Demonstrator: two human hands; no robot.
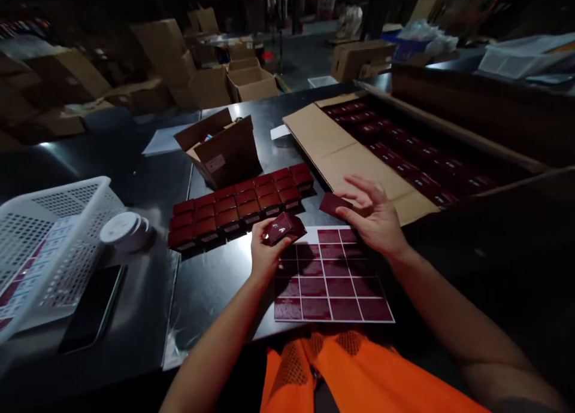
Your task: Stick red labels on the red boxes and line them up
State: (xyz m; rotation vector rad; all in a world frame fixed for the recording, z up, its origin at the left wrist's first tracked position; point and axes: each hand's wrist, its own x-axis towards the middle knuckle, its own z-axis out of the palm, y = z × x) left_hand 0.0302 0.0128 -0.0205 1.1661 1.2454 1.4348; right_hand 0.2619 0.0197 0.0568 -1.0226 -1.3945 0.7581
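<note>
Apparently mid-step, sticker to box: left hand clamped on a box, right hand pinching a sticker, hands apart at the sheet's far edge. Next move likely calls for a steady box, sticker lined up. Shiny dark table; rowed boxes left, open carton far right. Dim room, cardboard beyond.
</note>
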